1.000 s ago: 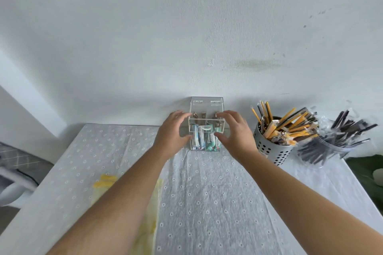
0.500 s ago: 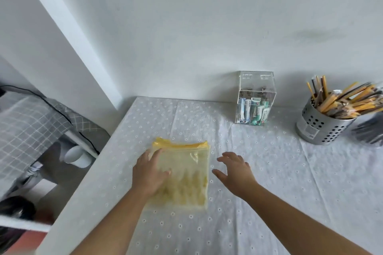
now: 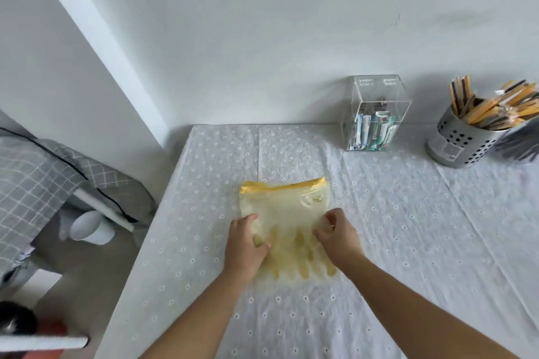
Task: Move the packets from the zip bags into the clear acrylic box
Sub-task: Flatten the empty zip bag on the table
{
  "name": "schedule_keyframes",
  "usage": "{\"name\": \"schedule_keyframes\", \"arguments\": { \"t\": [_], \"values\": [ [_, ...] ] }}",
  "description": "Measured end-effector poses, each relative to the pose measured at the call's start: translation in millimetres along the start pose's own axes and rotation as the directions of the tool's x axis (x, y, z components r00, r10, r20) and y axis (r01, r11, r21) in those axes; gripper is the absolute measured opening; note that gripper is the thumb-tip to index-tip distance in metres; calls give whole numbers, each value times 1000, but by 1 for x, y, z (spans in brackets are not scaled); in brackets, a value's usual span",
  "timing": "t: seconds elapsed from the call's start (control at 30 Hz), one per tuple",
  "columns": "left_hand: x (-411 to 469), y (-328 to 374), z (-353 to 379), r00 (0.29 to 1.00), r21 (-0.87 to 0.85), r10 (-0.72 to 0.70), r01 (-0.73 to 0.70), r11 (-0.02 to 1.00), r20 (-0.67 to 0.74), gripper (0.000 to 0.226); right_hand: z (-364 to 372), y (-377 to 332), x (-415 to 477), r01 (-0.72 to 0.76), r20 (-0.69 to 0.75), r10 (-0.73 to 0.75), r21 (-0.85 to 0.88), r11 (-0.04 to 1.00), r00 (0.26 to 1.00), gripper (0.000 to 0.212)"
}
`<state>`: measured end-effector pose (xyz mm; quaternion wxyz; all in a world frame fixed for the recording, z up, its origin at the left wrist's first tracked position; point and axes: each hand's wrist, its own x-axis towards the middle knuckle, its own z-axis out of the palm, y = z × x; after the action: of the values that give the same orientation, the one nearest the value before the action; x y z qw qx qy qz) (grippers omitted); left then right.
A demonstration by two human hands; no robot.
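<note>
A yellow-tinted zip bag lies flat on the table with its yellow zip strip on the far side and several pale yellow packets showing through its near half. My left hand grips the bag's left edge, thumb on top. My right hand pinches the bag's right side with curled fingers. The clear acrylic box stands upright against the wall at the back right, lid down, holding several blue, green and white packets.
A white eyelet tablecloth covers the table. A perforated metal holder full of orange and brown sticks stands right of the box, dark wrapped items beside it. Left of the table edge are grey checked fabric and a white cup.
Both hands left the acrylic box and came back to the zip bag. My right hand, hovering beside the bag half a second ago, now pinches its right side.
</note>
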<state>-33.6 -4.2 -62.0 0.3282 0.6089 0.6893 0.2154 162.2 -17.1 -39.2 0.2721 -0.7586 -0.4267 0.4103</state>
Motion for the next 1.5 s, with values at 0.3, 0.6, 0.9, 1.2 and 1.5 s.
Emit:
{"name": "schedule_keyframes", "arguments": {
  "t": [0.3, 0.6, 0.9, 1.2, 1.5],
  "values": [
    [-5, 62, 4, 984, -282, 42, 8, 959, 171, 61, -64, 7, -31, 66, -183, -33, 180, 981, 983, 56],
    [-98, 184, 109, 839, -262, 357, -266, 928, 411, 67, -206, 122, -127, -64, -371, 200, 346, 936, 907, 40],
    [-292, 281, 275, 541, -233, 469, -448, 863, 698, 73, -334, 312, -302, -161, -565, 469, 508, 846, 679, 49],
    [-405, 288, 382, 272, -126, 345, -592, 796, 898, 70, -336, 443, -401, -267, -471, 724, 712, 649, 504, 51],
    [-399, 207, 470, 173, 112, 9, -677, 727, 985, 73, -244, 532, -386, -456, -197, 882, 796, 399, 428, 56]
  ]
}}
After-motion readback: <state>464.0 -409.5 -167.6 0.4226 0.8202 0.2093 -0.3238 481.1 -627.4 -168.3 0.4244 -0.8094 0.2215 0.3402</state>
